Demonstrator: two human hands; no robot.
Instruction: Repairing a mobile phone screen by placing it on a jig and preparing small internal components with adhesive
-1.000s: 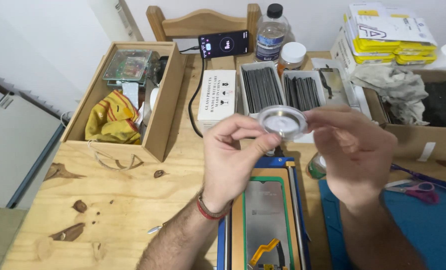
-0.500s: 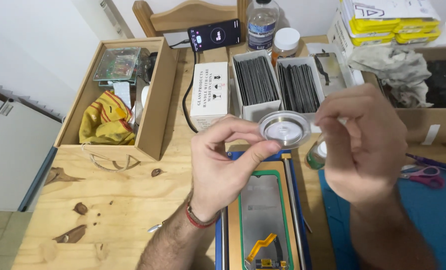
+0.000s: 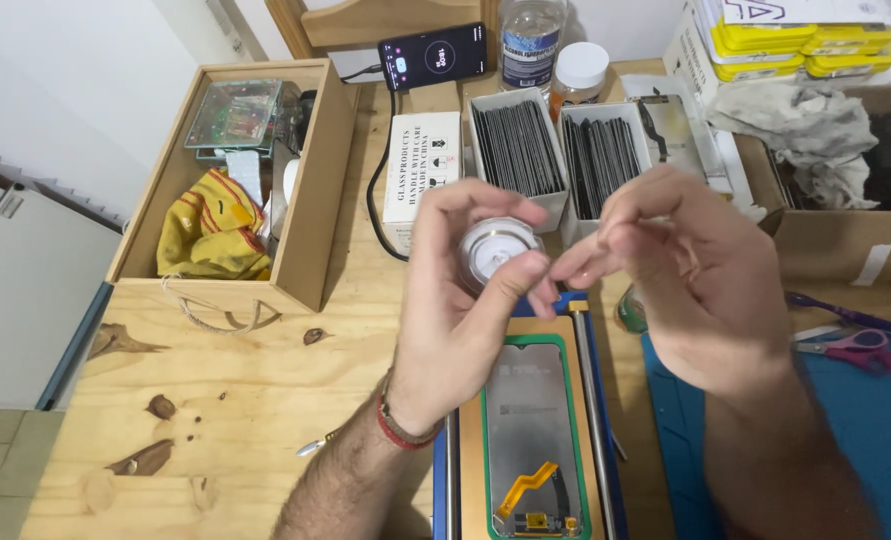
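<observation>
The left hand [image 3: 460, 300] grips a small round container [image 3: 495, 250], thumb pressed against its near side and fingers curled over its far rim. The container is a squat, clear-walled disc with a white face turned toward the camera; its top catches a pale glare, so finer detail cannot be told. It is held in the air just above the far end of the phone screen panel [image 3: 527, 420], a grey rectangle with a yellow flex strip at its near end, lying in a green-edged frame.

The right hand [image 3: 685, 280] hovers just right of the container, fingers loosely bent and spread, fingertips [image 3: 555, 280] close to the container's edge; whether they touch it cannot be told, and the hand is blurred.

Beyond the container, two white trays of dark thin panels [image 3: 555, 150] stand side by side. Left of the container sits a wooden box [image 3: 310, 200] with a yellow cloth [image 3: 205, 230] inside. Right of the screen panel lie pink-handled scissors [image 3: 850, 345] on a blue mat [image 3: 885, 440].
</observation>
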